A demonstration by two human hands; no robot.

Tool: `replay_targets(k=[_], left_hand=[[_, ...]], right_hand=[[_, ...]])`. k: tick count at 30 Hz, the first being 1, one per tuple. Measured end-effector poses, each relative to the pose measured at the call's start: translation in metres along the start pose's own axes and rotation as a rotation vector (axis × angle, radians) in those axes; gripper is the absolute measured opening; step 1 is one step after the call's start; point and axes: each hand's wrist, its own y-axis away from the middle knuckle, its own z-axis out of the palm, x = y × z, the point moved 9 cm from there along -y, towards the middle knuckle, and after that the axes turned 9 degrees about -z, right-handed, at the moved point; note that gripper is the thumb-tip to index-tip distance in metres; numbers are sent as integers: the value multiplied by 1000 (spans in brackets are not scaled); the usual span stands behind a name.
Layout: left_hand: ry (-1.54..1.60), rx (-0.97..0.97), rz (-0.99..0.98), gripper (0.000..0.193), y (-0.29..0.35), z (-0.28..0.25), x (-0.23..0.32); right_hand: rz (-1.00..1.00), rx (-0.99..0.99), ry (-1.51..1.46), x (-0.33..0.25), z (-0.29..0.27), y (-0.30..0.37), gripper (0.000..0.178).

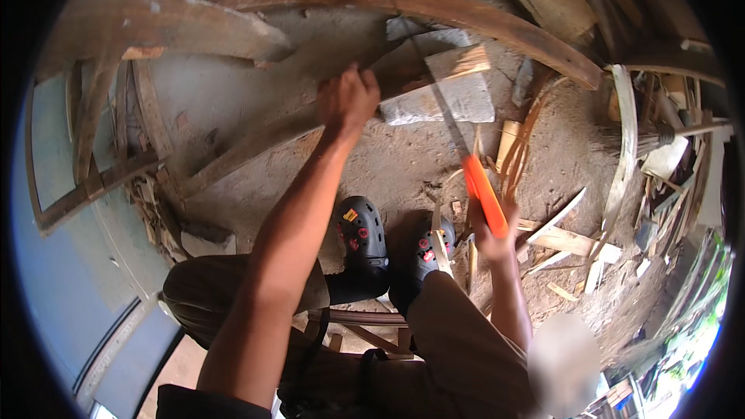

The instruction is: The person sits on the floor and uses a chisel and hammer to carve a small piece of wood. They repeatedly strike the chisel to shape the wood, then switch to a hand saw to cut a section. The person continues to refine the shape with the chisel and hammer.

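Nr R end of beam (407, 71), gripping saw (446, 101) crosswise to long axis w/ R hand (490, 242), resting L hand (349, 98) farther L, can't tell if clenched.

We see an orange-handled saw (484, 192), its thin blade blurred, slanting across a long brown wooden beam (400, 77) near the right end; the beam lies diagonally, its far end lighter in colour.
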Motion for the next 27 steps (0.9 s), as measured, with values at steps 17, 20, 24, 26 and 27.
replay_targets(k=[17,20,24,26,27], left_hand=[[10,-45,-18,33,-6,-5,2],[40,-115,-53,32,-9,7,-4],[4,-46,-11,32,0,2,-2],[-12,-54,0,34,2,-1,1],[-13,-68,-7,35,1,-2,2]], right_hand=[[-101,-20,-112,-12,26,-35,15],[-172,28,76,-28,5,12,20],[-88,-36,-37,-13,-9,61,5],[87,-43,-337,19,6,36,9],[-32,-42,-183,19,10,12,8]])
